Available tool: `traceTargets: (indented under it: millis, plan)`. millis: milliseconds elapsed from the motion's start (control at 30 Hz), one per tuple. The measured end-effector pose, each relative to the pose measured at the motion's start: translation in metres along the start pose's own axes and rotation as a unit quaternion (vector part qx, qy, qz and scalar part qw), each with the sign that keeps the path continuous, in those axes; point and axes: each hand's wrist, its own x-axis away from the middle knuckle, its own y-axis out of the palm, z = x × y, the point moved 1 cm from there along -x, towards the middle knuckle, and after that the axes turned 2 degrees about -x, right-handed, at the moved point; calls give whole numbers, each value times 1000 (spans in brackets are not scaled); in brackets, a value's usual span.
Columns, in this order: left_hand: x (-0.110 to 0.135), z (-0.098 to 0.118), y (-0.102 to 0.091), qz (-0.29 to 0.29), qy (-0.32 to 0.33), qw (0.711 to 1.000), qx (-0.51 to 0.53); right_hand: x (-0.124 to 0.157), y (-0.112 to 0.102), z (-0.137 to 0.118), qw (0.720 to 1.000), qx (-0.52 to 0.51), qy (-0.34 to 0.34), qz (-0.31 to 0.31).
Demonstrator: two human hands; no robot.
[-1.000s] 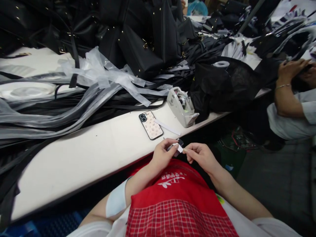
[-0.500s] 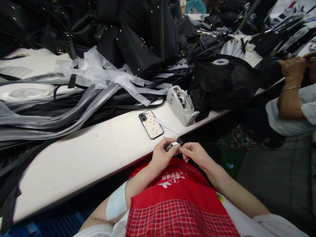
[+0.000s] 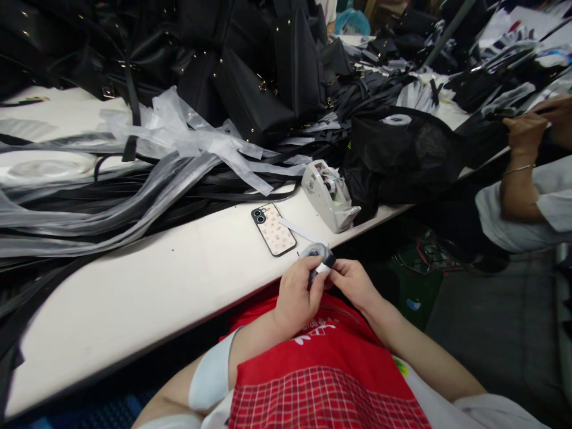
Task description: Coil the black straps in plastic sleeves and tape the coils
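Note:
Over my red apron, at the table's near edge, my left hand (image 3: pixel 295 295) and my right hand (image 3: pixel 355 281) meet around a small rolled black strap piece (image 3: pixel 318 257) with a white paper tab on it. Both hands are closed, fingertips pinching the piece from either side. A phone (image 3: pixel 273 229) in a patterned case lies on the white table (image 3: pixel 147 280) just beyond my hands, and a white paper strip (image 3: pixel 292 226) lies beside it. What the roll is wound around is hidden by my fingers.
A grey tape dispenser (image 3: pixel 330 195) stands by the table edge. Black straps in clear plastic sleeves (image 3: pixel 111 190) spread across the left. Black handbags (image 3: pixel 250 77) are piled behind, a black mesh bag (image 3: pixel 411 152) to the right. Another person's arm (image 3: pixel 521 173) works at far right.
My hands have drawn closer together and the left hand has turned over the rolled piece; the white tab is now tucked between my fingers. The view has tipped slightly.

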Motion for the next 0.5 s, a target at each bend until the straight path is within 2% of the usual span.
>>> traceTargets:
  millis: [133, 200, 300, 367, 433, 500]
  plan:
    - [4, 0, 0, -18, 80, 997, -17, 0, 4, 0, 997, 19, -9, 69]
    - [4, -2, 2, -10, 94, 995, -36, 1, 7, -2, 996, -40, -19, 73]
    - [3, -9, 8, 41, 66, 996, -52, 4, 14, -2, 981, -192, -17, -11]
    - [3, -13, 14, 62, 66, 995, -36, 7, 16, -1, 971, -231, -12, -64]
    - [3, -18, 20, 65, 81, 995, -9, 9, 12, -5, 980, -182, -35, -69]
    - [2, -26, 23, 72, 81, 994, 2, 9, -1, -21, 992, -30, -120, -20]
